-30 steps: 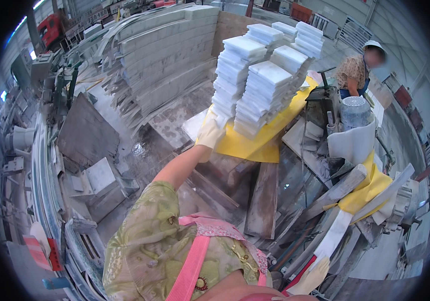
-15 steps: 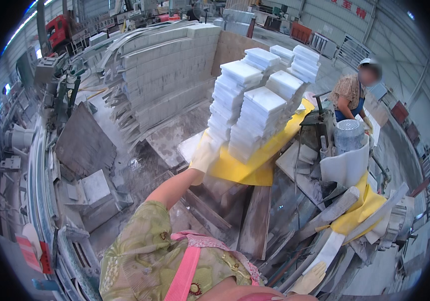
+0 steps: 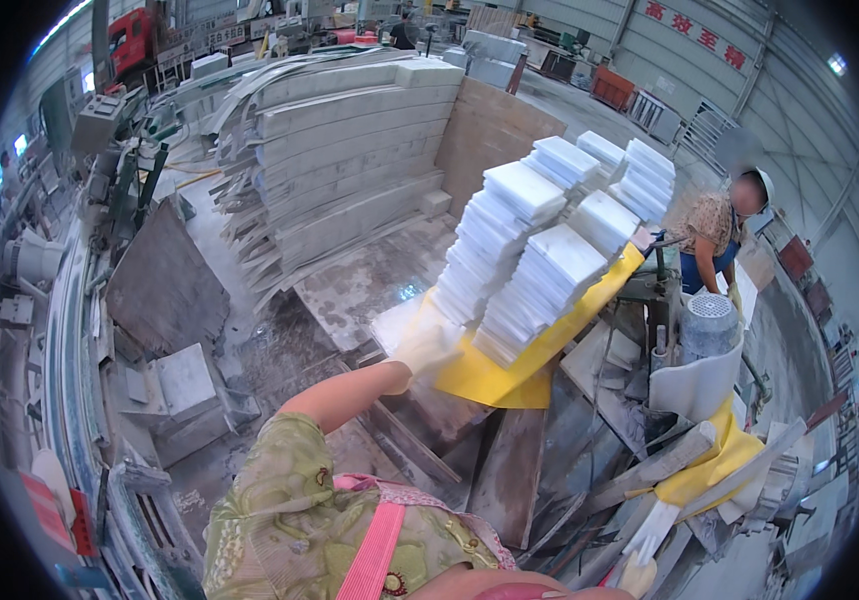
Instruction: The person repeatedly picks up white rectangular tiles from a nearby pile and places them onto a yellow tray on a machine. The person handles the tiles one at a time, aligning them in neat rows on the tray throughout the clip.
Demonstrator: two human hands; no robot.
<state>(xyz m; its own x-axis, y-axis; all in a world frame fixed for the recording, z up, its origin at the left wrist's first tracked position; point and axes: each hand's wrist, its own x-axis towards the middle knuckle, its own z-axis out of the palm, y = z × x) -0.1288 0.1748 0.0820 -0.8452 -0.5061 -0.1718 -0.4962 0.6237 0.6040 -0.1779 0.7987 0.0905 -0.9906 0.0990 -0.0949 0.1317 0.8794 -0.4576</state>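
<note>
My left hand (image 3: 423,354), in a pale glove, is stretched out beside the low near corner of several stacks of white stone slabs (image 3: 512,262). Its fingers look extended, though they blend into the pale slabs, and contact is hard to judge. The stacks lean on a yellow sheet (image 3: 494,383). Low on the right, my right hand (image 3: 637,577), also gloved, is partly cut off by my body and the frame's lower edge. It sits by the end of a narrow white strip (image 3: 655,528); its grip is hidden.
A co-worker (image 3: 711,235) bends over a white panel at the right, behind a grey motor (image 3: 707,325). A wall of stacked stone strips (image 3: 349,150) stands at the back left. Wooden boards (image 3: 511,460) lie below the yellow sheet. Another yellow sheet (image 3: 714,455) drapes at the right.
My view has shifted, so the stacks appear lower and farther right. My left hand has come down from the stack's side. My right hand has drawn toward the lower edge. The co-worker leans lower.
</note>
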